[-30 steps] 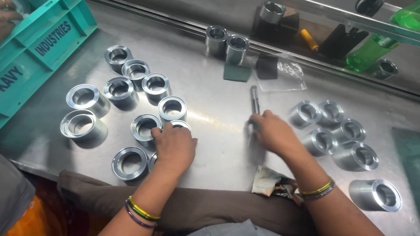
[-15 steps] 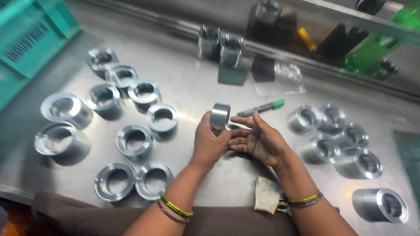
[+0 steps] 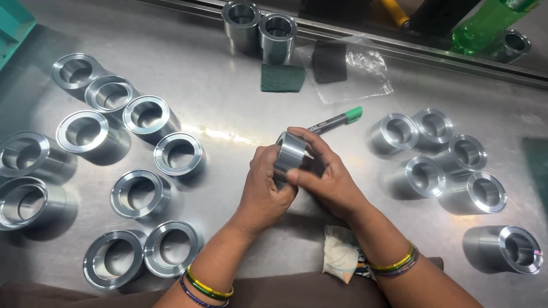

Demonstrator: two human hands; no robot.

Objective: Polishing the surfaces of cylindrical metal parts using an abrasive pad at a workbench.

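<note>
Metal ring [image 3: 290, 153]: gripped betw. left hand [image 3: 264, 191] & right hand [image 3: 328, 179], w/ green-capped pen [image 3: 337, 120], above table [image 3: 228, 108]

- Steel counter [image 3: 228, 108]
- Flanged metal rings [image 3: 140, 193], grouped left
- Green scouring pad [image 3: 282, 77]
- Clear plastic bag [image 3: 354, 68]
- Green bottle [image 3: 485, 25]
- Folded cloth [image 3: 339, 261]
- Teal crate [image 3: 11, 23], far-left corner

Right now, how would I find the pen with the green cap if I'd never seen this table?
Start at the shiny metal table and find the two hands in the middle holding one metal ring. Just behind the right hand's fingers, pointing up to the right, is the pen. It is the only long thin thing there, grey with a bright green cap, while the things around it are round silver rings.
</note>
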